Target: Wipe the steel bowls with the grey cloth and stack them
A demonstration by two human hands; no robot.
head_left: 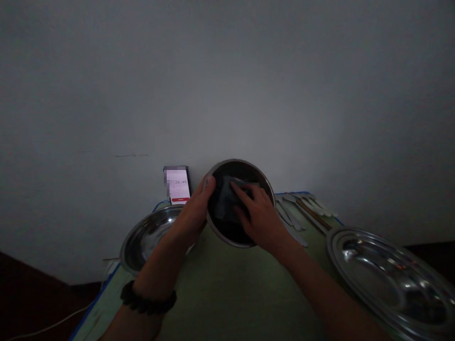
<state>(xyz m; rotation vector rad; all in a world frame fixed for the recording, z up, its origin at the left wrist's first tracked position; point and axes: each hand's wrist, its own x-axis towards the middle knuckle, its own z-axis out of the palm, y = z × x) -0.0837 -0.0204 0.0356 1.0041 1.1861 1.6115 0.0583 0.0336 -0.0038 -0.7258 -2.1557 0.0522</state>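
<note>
A round metal bowl (269, 183) is held up over the table, tilted so that its dark inside faces me. My left hand (196, 204) is closed on the bowl's left rim, its thumb over the edge. Inside the bowl lies a greyish cloth (223, 201), its exact kind hard to make out in the dim light. My right hand (261, 213) reaches into the bowl and presses the cloth against the inner wall with bent fingers. Part of the cloth is hidden under that hand.
A steel basin (133, 244) stands at left, partly behind my left forearm. A lit phone (178, 184) leans against the wall. Several knives and spoons (291, 215) lie beyond the bowl's right, with chopsticks (313, 212). An oval steel tray (377, 279) rests on the green table (227, 298).
</note>
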